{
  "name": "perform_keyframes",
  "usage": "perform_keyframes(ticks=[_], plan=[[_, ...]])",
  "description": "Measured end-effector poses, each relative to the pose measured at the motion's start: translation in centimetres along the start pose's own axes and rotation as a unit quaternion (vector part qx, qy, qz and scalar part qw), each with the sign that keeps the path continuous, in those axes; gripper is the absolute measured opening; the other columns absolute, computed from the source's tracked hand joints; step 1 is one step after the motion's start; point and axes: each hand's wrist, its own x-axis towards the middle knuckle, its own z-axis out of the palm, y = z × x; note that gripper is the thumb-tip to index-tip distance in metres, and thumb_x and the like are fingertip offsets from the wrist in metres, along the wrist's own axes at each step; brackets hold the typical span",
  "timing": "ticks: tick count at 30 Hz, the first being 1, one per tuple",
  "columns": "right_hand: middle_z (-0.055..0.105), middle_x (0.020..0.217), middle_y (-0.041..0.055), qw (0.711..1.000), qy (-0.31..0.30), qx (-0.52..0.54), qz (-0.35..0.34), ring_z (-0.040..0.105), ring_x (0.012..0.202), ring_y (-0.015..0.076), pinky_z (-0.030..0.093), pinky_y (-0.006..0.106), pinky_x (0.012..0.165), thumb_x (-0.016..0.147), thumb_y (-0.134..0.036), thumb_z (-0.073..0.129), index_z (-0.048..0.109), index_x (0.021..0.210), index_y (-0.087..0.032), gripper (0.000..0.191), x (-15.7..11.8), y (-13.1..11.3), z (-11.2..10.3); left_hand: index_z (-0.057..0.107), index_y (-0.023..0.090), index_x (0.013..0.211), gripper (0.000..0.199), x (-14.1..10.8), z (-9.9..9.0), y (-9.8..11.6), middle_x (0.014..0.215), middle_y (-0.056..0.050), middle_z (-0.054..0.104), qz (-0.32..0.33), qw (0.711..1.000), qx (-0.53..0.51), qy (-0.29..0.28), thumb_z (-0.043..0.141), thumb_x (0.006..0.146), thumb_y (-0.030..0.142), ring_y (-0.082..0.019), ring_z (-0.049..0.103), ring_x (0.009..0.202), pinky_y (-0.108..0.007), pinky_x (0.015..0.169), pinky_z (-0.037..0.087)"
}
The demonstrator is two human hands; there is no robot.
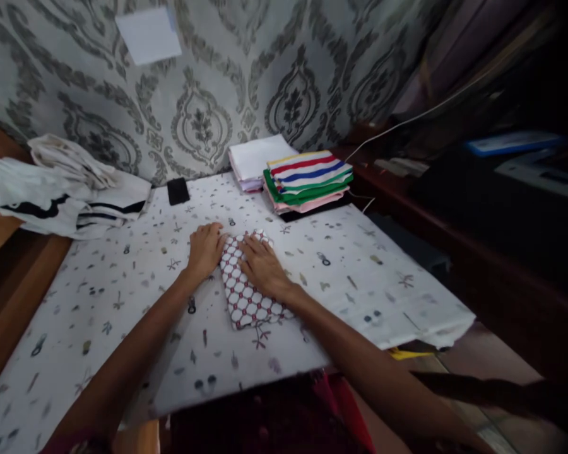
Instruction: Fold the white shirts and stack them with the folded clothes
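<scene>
A folded cloth (239, 295) with a white and dark red lattice pattern lies flat on the table, in front of me. My right hand (264, 265) rests palm down on top of it, fingers spread. At its upper left edge is my left hand (206, 250), laid on the table cover with its fingers stretched out and the tips close to the cloth. Neither hand grips anything. Part of the cloth is hidden under my right hand and wrist.
Behind stand folded striped and green cloths (307, 180) beside a white folded stack (260, 154). A black phone (178, 191) lies left of them. Crumpled white clothes (66, 189) are at the far left. The patterned table cover (123, 284) reaches the front edge.
</scene>
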Motion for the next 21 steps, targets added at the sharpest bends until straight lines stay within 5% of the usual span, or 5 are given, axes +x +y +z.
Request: perform_keyframes(ticks=[6,9,16,21], plan=[[0.037,0.157,0.0175,0.999,-0.032,-0.009,0.014,0.023,0.15,0.0273,0.018,0.047,0.122,0.1,-0.023,0.035,0.044,0.147,-0.007,0.05,-0.2,-0.5,-0.3,0.031,0.016,0.146,0.058,-9.1,-0.4,4.2,0.15,-0.019,0.043,0.122,0.991,-0.003,-0.053,0.042,0.097,0.046,-0.031,0.032,0.144,-0.055,0.118,0.021],[0.039,0.156,0.0163,0.999,-0.035,-0.028,0.009,0.026,0.148,0.0264,0.019,0.045,0.121,0.101,-0.024,0.034,0.046,0.146,-0.008,0.048,-0.2,-0.5,-0.8,0.017,0.017,0.152,0.075,-12.7,-0.6,4.8,0.156,-0.02,0.034,0.115,0.991,-0.001,-0.075,0.048,0.094,0.053,-0.032,0.028,0.147,-0.056,0.119,0.023],[0.053,0.144,0.0158,0.997,-0.036,-0.068,-0.014,0.047,0.133,0.0278,0.035,0.043,0.11,0.096,-0.027,0.049,0.064,0.124,-0.014,0.034,3.5,1.7,-3.8,0.022,0.022,0.151,0.087,-14.0,-3.7,5.5,0.142,-0.017,0.049,-0.084,0.981,-0.14,-0.101,0.067,0.082,0.047,-0.035,0.049,0.129,-0.057,0.106,0.039],[0.066,0.124,0.0141,0.989,-0.136,-0.051,-0.002,0.059,0.116,0.0289,0.044,0.035,0.096,0.083,-0.034,0.065,0.068,0.117,-0.016,0.039,7.0,3.5,-5.3,0.029,0.018,0.145,0.083,-12.0,-4.5,5.8,0.104,-0.008,0.065,-0.254,0.898,-0.316,-0.172,0.072,0.076,0.036,-0.022,0.064,0.09,-0.037,0.082,0.05]])
